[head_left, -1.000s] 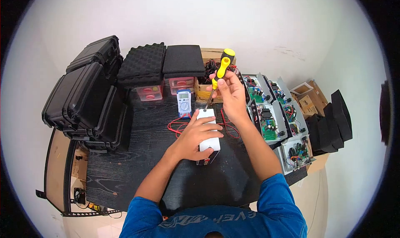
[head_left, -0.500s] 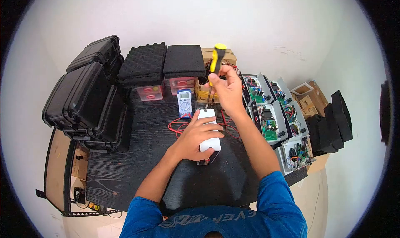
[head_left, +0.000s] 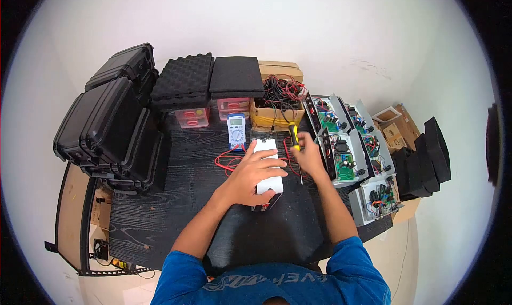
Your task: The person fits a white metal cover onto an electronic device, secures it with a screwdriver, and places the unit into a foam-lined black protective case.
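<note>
A small white box (head_left: 269,184) stands on the dark table, with a dark screw or hole near its far end. My left hand (head_left: 255,176) lies across it, thumb on the near end and fingers spread over the top, gripping it. To the right of the box, my right hand (head_left: 308,154) holds a yellow and black screwdriver (head_left: 294,135), its handle upward and its shaft pointing down toward the table. Just beyond the box sits a blue and white multimeter (head_left: 237,131) with red leads (head_left: 226,160) looped beside it.
Black hard cases (head_left: 98,123) are stacked at left. Foam sheets (head_left: 184,81) top red-fronted drawers (head_left: 193,118). Behind the box is a carton (head_left: 277,118) of cables (head_left: 282,91). Open units with circuit boards (head_left: 346,169) stand at right, near black foam pieces (head_left: 421,163).
My right hand has moved from above the box's far end to its right, lowering the screwdriver and turning its shaft toward me. My left hand has stayed on the box.
</note>
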Tool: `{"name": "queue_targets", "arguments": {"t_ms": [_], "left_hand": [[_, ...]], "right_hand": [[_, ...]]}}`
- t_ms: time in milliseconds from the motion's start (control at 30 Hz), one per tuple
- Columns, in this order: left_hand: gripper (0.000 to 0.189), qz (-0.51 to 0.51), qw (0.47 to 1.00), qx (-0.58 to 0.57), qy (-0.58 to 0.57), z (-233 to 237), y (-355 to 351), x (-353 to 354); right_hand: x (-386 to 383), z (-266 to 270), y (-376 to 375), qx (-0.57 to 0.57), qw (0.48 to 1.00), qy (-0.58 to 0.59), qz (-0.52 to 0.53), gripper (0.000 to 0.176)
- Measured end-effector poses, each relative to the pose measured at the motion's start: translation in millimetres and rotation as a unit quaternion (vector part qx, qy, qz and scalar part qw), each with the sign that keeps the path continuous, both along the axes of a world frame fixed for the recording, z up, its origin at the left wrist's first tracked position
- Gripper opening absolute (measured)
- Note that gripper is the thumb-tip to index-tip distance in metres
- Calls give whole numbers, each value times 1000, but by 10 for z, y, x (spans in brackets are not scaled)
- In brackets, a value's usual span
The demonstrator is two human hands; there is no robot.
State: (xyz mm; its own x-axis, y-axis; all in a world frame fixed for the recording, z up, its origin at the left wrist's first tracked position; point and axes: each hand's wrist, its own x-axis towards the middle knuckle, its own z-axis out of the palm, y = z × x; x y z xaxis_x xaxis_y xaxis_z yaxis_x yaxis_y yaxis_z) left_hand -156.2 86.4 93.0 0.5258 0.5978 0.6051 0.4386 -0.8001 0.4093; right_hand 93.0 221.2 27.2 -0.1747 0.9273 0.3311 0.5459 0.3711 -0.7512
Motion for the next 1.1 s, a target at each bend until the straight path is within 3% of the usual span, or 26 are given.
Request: {"name": "queue_targets", "arguments": {"t_ms": [133,233,333,367,433,467,500,533,600,667,833,1033,1100], "left_hand": [[52,1,1000,-5,-13,-16,-2,22],[52,-1,1000,-16,3,-17,-4,13],[74,-10,1000,0,2,-104,23,-35],[84,-6,998,7,-68,-196,35,10],[109,4,978,22,-207,-455,51,115],[116,-1,984,-3,-179,-562,56,99],[124,-5,988,-29,-153,-665,56,85],[132,-11,991,-55,-125,-710,29,77],[145,39,996,-76,-35,-770,-38,47],[150,73,993,-73,50,-837,-33,27],[146,54,993,-108,1,-769,64,50],[139,104,989,-65,77,-168,-208,110],[139,107,987,-75,90,-83,-298,100]], "right_hand": [[144,-407,-13,7,989,-143,-36,47],[208,-555,-5,19,987,-153,-41,43],[188,-436,-104,17,978,-200,-55,41],[154,-324,-179,10,973,-223,-59,41],[76,-118,-338,69,987,-142,-8,43],[49,9,-449,97,990,-102,17,44],[-15,260,-593,-16,997,-50,61,48],[-74,222,-664,-2,991,69,117,49],[-102,316,-839,-68,957,198,200,53],[-56,223,-845,-39,962,182,201,59],[19,354,-925,-104,946,243,187,61],[194,336,-966,-172,936,273,140,58],[214,276,-1000,-181,948,231,125,56]]}}
